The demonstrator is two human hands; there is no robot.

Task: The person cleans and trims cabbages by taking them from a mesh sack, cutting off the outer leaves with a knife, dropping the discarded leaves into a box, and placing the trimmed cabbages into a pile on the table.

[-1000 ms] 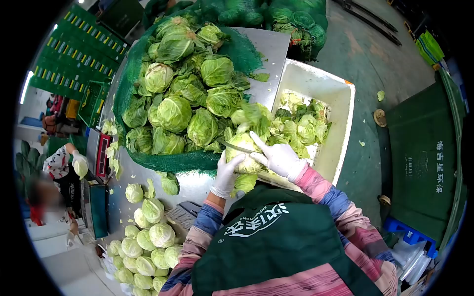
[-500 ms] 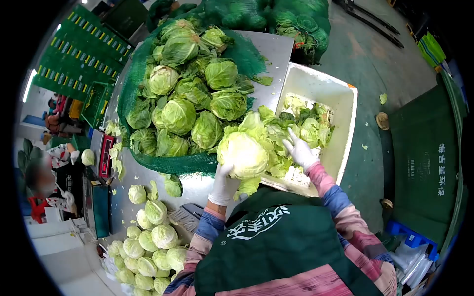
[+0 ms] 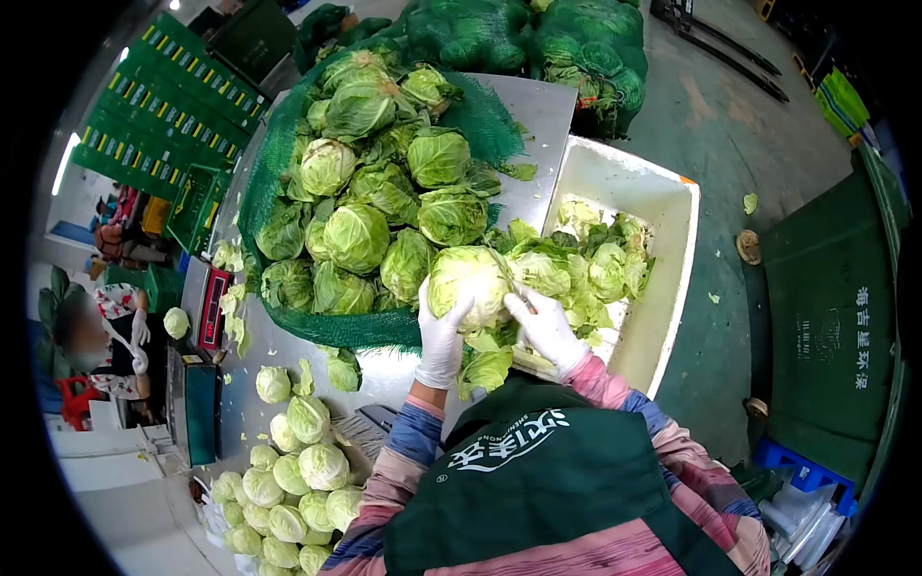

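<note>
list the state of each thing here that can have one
cabbage: held in left hand, pale
left hand: gloved, gripping the cabbage
right hand: gloved, fingers at the cabbage's edge
net: open, cabbages heaped in it
box: open, partly filled with leaves
pale cabbages: piled together
apron: worn

Smooth metal table (image 3: 547,110) and rough plastic net (image 3: 365,329)

The table shines softly, like steel. The net is of coarse mesh. The box (image 3: 684,278) looks of foam, matt. The cabbage (image 3: 466,283) has smooth leaves with faint gloss. On the left hand (image 3: 442,341) and the right hand (image 3: 547,331) the gloves (image 3: 562,348) seem thin and wrinkled, rubber or plastic. The apron (image 3: 547,480) is matt cloth; the bin (image 3: 816,288) is dull plastic.
</note>
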